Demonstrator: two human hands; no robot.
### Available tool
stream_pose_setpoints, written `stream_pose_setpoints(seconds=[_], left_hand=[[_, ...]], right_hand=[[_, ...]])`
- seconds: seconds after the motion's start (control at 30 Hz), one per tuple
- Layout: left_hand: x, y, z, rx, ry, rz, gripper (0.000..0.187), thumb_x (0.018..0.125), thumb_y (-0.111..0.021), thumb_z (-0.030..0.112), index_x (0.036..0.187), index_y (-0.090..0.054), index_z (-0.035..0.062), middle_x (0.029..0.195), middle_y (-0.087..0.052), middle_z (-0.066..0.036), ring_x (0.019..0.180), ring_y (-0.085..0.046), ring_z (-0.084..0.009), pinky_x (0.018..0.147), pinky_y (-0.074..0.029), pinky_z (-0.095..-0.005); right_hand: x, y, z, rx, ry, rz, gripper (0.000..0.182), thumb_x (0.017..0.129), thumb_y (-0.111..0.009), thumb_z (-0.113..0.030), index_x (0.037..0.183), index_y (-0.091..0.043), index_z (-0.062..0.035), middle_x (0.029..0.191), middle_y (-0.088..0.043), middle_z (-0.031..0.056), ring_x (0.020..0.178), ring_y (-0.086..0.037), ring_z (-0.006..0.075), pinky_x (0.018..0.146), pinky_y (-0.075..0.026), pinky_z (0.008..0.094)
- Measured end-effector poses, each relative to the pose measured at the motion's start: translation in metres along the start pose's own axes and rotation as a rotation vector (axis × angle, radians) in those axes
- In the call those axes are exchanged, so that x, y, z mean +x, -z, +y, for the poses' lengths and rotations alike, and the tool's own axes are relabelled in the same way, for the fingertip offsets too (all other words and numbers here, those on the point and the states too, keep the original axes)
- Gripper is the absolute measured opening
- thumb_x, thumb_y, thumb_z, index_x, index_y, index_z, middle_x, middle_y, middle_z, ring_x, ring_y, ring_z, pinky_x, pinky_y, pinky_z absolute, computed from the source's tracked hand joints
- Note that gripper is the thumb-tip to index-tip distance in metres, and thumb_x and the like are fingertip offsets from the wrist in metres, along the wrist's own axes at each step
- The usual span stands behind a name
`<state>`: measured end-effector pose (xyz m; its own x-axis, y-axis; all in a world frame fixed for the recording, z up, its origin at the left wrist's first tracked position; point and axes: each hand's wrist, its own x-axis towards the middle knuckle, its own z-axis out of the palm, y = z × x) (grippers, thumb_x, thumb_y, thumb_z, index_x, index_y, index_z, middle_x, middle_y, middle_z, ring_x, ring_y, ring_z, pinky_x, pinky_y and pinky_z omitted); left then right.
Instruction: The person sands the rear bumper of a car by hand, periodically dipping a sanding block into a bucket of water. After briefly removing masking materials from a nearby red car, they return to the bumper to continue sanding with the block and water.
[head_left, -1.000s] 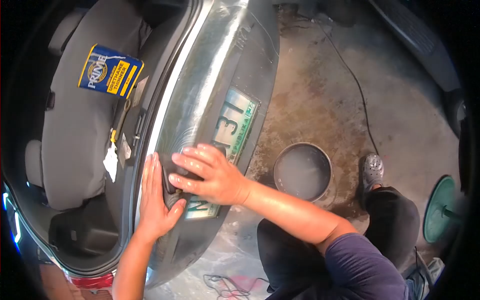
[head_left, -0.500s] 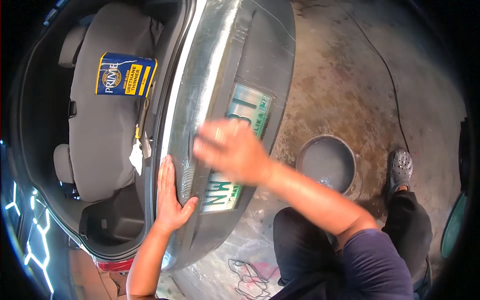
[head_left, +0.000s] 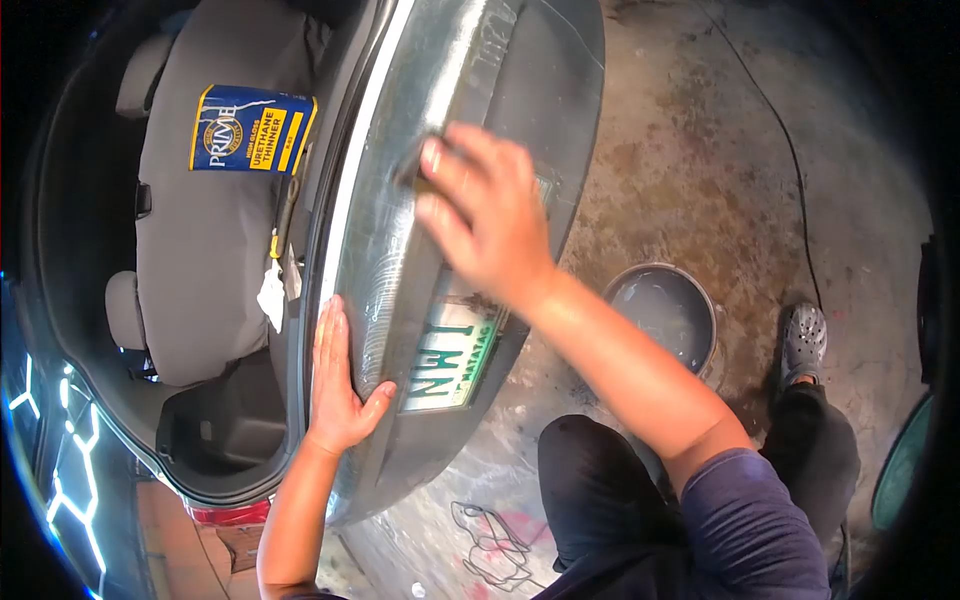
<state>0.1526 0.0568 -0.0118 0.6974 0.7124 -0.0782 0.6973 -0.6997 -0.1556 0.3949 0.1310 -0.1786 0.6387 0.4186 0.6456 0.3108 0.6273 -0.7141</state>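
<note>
A wet grey rear bumper (head_left: pixel 550 100) of a car runs down the middle of the view. My right hand (head_left: pixel 490 210) is over its upper edge, fingers bent around a small dark piece that looks like sandpaper (head_left: pixel 408 165), partly hidden and blurred. Below it, my left hand (head_left: pixel 345 380) lies flat along the inner edge of the bumper, fingers stretched and thumb apart. Part of the licence plate (head_left: pixel 440 375) shows beneath my right forearm. Streaks of whitish wet residue mark the surface between the two hands.
Inside the open trunk are a blue and yellow thinner can (head_left: pixel 250 130) and a dark-handled tool (head_left: pixel 284 220) beside white material. A bucket of greyish water (head_left: pixel 665 315) stands on the wet floor. A cable (head_left: pixel 790 150) and tangled wire (head_left: pixel 495 550) lie on the ground.
My right hand has moved up along the bumper with the dark piece, uncovering more of the lower licence plate. My left hand stays against the bumper edge.
</note>
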Motion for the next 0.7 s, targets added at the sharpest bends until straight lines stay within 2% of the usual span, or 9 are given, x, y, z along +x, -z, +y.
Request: stream_pose_setpoints(seconds=[0.1, 0.17, 0.23, 0.33, 0.43, 0.47, 0.6, 0.7], left_hand=[[0.001, 0.001, 0.001, -0.001, -0.005, 0.003, 0.099, 0.085, -0.072, 0.027, 0.163, -0.019, -0.0027, 0.168, -0.024, -0.029, 0.156, -0.022, -0.0467, 0.127, -0.016, -0.0527], [0.0, 0.0, 0.0, 0.006, -0.002, 0.006, 0.099, 0.086, -0.072, 0.028, 0.163, -0.019, -0.0031, 0.167, -0.024, -0.029, 0.156, -0.022, -0.0466, 0.127, -0.016, -0.0527], [0.001, 0.001, 0.0, 0.0, -0.001, 0.002, 0.099, 0.086, -0.072, 0.029, 0.163, -0.02, -0.0036, 0.167, -0.024, -0.029, 0.156, -0.022, -0.0464, 0.127, -0.016, -0.0526], [0.001, 0.002, 0.001, -0.003, 0.017, 0.002, 0.098, 0.086, -0.072, 0.028, 0.162, -0.02, -0.0041, 0.168, -0.024, -0.029, 0.156, -0.022, -0.0462, 0.127, -0.016, -0.0525], [0.001, 0.0, 0.002, -0.013, 0.028, 0.003, 0.097, 0.086, -0.072, 0.027, 0.162, -0.021, -0.0043, 0.168, -0.024, -0.029, 0.156, -0.022, -0.0463, 0.127, -0.016, -0.0524], [0.002, 0.002, 0.002, -0.011, 0.022, 0.002, 0.097, 0.086, -0.072, 0.027, 0.162, -0.021, -0.0044, 0.168, -0.024, -0.029, 0.156, -0.022, -0.0463, 0.127, -0.016, -0.0524], [0.0, 0.0, -0.001, 0.004, 0.0, 0.005, 0.096, 0.086, -0.072, 0.028, 0.162, -0.022, -0.004, 0.167, -0.024, -0.029, 0.156, -0.022, -0.0464, 0.127, -0.016, -0.0525], [0.001, 0.001, -0.002, 0.007, -0.008, 0.006, 0.096, 0.086, -0.072, 0.028, 0.162, -0.022, -0.0035, 0.167, -0.024, -0.029, 0.156, -0.023, -0.0465, 0.127, -0.016, -0.0527]], right_hand=[[-0.01, -0.011, -0.006, -0.012, -0.093, 0.101, 0.056, 0.083, -0.079, -0.022, 0.135, -0.062, -0.0103, 0.14, -0.057, 0.0165, 0.119, -0.055, 0.0394, 0.095, -0.047, 0.0521], [-0.058, -0.01, -0.037, 0.065, -0.01, 0.001, 0.06, 0.082, -0.08, -0.023, 0.138, -0.062, -0.0149, 0.141, -0.057, 0.0176, 0.117, -0.057, 0.0397, 0.098, -0.045, 0.0523], [-0.091, 0.003, -0.059, 0.088, 0.033, -0.195, 0.054, 0.085, -0.079, -0.019, 0.136, -0.063, -0.0131, 0.146, -0.055, 0.0192, 0.12, -0.058, 0.0391, 0.098, -0.046, 0.0532], [-0.055, 0.004, -0.019, 0.048, 0.093, -0.128, 0.053, 0.084, -0.08, -0.02, 0.134, -0.065, -0.0132, 0.146, -0.056, 0.0176, 0.121, -0.057, 0.0381, 0.098, -0.046, 0.0529], [-0.006, 0.005, 0.01, -0.098, -0.061, 0.036, 0.057, 0.082, -0.08, -0.023, 0.136, -0.064, -0.0156, 0.142, -0.057, 0.0159, 0.117, -0.058, 0.0362, 0.098, -0.045, 0.0507], [-0.013, 0.003, -0.003, -0.081, -0.122, 0.054, 0.052, 0.083, -0.081, -0.019, 0.133, -0.066, -0.014, 0.143, -0.057, 0.0181, 0.119, -0.058, 0.0376, 0.098, -0.047, 0.0524], [-0.085, 0.006, -0.048, 0.054, 0.011, -0.188, 0.06, 0.08, -0.083, -0.022, 0.137, -0.065, -0.0166, 0.139, -0.059, 0.0188, 0.118, -0.059, 0.0379, 0.098, -0.047, 0.0512], [-0.045, 0.007, -0.009, -0.017, 0.064, -0.086, 0.058, 0.082, -0.082, -0.022, 0.136, -0.065, -0.0155, 0.138, -0.058, 0.0188, 0.119, -0.058, 0.0387, 0.098, -0.047, 0.0508]])
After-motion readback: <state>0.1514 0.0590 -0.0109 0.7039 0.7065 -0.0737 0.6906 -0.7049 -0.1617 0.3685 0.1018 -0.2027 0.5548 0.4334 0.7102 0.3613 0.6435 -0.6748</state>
